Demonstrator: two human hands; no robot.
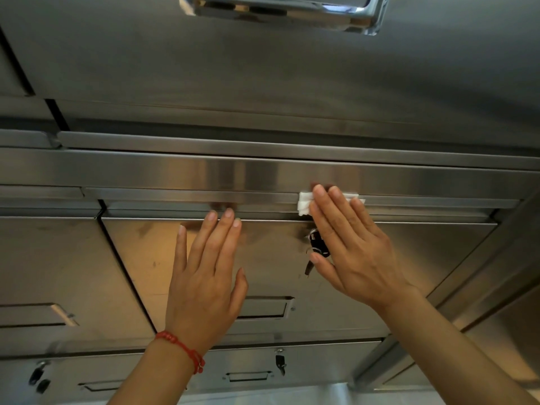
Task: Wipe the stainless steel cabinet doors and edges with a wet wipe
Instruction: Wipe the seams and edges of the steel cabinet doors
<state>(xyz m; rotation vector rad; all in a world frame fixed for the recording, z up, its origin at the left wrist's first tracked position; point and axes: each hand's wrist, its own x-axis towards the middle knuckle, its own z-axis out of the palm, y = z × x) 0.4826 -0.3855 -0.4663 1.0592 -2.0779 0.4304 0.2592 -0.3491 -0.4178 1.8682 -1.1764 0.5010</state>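
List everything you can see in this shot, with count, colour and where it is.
Cabinet door: several, steel, filling the view.
Top edge rail: one, steel, above the middle door.
Wet wipe: one, white, on that rail under the right fingers.
Keys: one bunch, dark, hanging in the middle door's lock.
Recessed handle: one, steel, on the middle door.
Bracelet: one, red, left wrist.
Left hand: flat on the door.
Right hand: pressing the wipe.

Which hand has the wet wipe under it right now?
The right hand: its fingers press the white wipe flat against the steel edge above the door. The left hand, with the red bracelet, lies bare on the door.
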